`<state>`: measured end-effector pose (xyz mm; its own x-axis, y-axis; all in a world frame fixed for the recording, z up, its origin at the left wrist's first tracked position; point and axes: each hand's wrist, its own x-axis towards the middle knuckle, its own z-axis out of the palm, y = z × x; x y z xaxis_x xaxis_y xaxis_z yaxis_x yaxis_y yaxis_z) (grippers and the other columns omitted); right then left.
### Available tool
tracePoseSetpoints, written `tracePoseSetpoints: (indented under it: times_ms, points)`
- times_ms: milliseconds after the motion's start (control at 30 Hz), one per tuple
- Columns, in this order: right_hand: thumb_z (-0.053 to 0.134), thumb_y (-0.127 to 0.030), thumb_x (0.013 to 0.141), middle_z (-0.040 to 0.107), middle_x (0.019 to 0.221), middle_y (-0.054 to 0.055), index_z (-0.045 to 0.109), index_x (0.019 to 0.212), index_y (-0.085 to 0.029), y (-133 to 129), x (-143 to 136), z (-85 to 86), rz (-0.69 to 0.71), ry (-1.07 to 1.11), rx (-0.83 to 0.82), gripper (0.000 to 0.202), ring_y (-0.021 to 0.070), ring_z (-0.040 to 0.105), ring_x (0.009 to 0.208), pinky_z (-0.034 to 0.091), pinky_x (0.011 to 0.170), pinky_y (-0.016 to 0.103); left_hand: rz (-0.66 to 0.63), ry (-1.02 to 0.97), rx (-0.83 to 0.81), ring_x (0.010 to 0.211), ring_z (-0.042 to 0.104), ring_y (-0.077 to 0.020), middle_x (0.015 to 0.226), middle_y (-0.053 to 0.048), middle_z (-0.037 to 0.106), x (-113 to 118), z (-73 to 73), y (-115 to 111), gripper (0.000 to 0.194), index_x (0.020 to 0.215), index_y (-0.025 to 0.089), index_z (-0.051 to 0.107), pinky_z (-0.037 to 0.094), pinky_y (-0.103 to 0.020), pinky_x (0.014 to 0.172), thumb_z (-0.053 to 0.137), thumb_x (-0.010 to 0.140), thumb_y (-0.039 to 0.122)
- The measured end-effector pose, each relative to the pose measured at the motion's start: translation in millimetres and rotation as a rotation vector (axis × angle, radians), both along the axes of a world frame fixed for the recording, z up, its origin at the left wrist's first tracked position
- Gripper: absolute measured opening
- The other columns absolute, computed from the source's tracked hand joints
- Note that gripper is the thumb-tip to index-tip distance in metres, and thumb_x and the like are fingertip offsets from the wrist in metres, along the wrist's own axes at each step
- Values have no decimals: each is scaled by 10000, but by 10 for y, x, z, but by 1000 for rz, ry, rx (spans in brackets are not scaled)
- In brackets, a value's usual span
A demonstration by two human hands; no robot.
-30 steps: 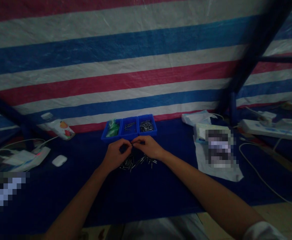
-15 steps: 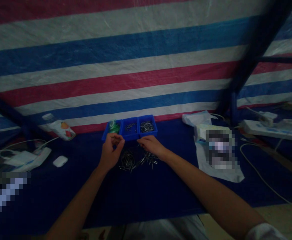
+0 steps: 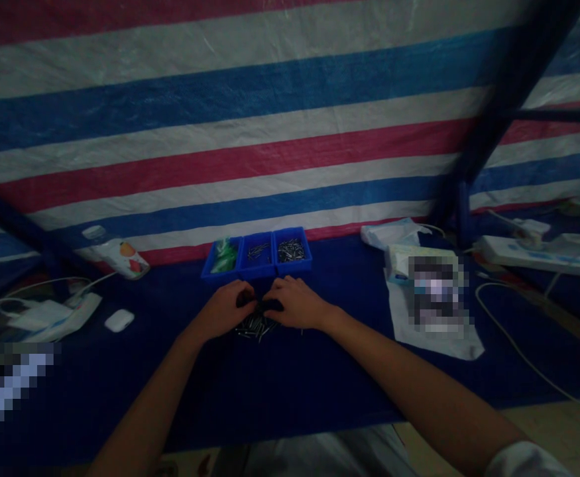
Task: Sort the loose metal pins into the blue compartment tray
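Note:
My left hand (image 3: 227, 308) is at the left side of a pile of thin, dark metal pieces (image 3: 256, 328) on the blue table. Its fingers curl toward the thumb, with the tips down at the pile. Opposite it, my right hand (image 3: 297, 303) bends over the right part of the pile, fingers and thumb drawn together. The two hands' fingertips nearly meet. What either one pinches is too dark and small to make out. Just behind stands a blue three-compartment tray (image 3: 257, 273): green packets (image 3: 225, 256) at left, a few metal pieces in the middle, many small ones (image 3: 291, 251) at right.
A bottle (image 3: 125, 257) lies at the left, near a white case (image 3: 119, 320) and a power strip (image 3: 78, 317) with cables. At right are a tissue pack (image 3: 399, 265) and another power strip (image 3: 543, 255). A striped sheet (image 3: 270, 152) hangs behind.
My right hand has come down and left from in front of the tray onto the pile. My left hand has lowered and moved right, uncovering the green packets' compartment.

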<state>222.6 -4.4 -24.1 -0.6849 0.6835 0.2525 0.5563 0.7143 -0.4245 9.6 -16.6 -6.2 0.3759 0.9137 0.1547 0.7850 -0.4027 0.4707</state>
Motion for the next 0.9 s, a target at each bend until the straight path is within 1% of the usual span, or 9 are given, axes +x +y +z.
tracePoseSetpoints:
  times_ms: [67,167,333,467,567,667,767,833,900]
  points:
    - [607,-348,863,609,1033,68,680,1056,-244,-27,-11,-1,10,-72,41,231,215,525,948,378,806,362,-29,25,-14,733,594,-192,818,-27,631,0,-10,-5,101,837,200,659,450,-312,667,601,804,276]
    - [549,-274,904,611,1021,59,673,1007,-233,-37,-28,-2,7,-103,67,166,198,520,932,367,798,347,-63,40,-34,750,598,-197,837,-37,635,23,-13,-12,108,828,198,675,453,-318,680,580,807,245]
    - [477,-209,928,624,987,64,656,959,-204,-49,-48,-3,-42,-148,120,181,203,515,926,347,763,338,-92,54,-39,748,596,-196,838,-40,636,62,-29,-7,131,819,199,680,450,-320,689,562,833,254]
    - [478,-121,885,619,1007,84,635,946,-184,-78,-56,2,-52,-200,179,180,215,497,942,328,766,346,-98,44,-38,724,595,-193,819,-37,637,78,-21,-16,142,820,197,685,450,-311,667,570,839,279]
    - [491,-105,858,619,1026,103,620,956,-173,-85,-48,3,-69,-218,192,175,229,488,943,307,751,358,-88,16,-58,721,599,-189,818,-30,642,87,12,-31,148,814,198,684,447,-301,653,578,846,295]
    - [485,-102,861,640,1009,100,602,969,-166,-66,-31,-5,-94,-180,163,172,228,491,929,280,738,361,-73,-36,-62,748,610,-186,839,-26,654,85,40,-37,194,835,205,688,450,-299,675,554,884,337]
    - [477,-65,856,668,971,66,596,947,-174,-31,-22,-17,-127,-86,128,185,208,504,908,254,742,356,-84,-53,-47,776,613,-187,858,-26,656,84,41,-36,232,861,208,689,449,-300,703,538,904,379]
    - [465,-68,874,678,965,51,600,928,-179,-10,-26,-17,-140,-10,105,183,195,514,903,247,748,351,-112,-53,-43,765,606,-182,849,-24,650,90,35,-36,233,854,204,685,445,-295,697,533,908,373]
    - [457,-110,908,682,966,45,613,926,-183,9,-38,-6,-141,72,68,173,190,527,913,254,761,348,-128,-58,-40,745,599,-176,831,-22,642,102,34,-38,227,836,199,681,442,-291,689,528,909,351]
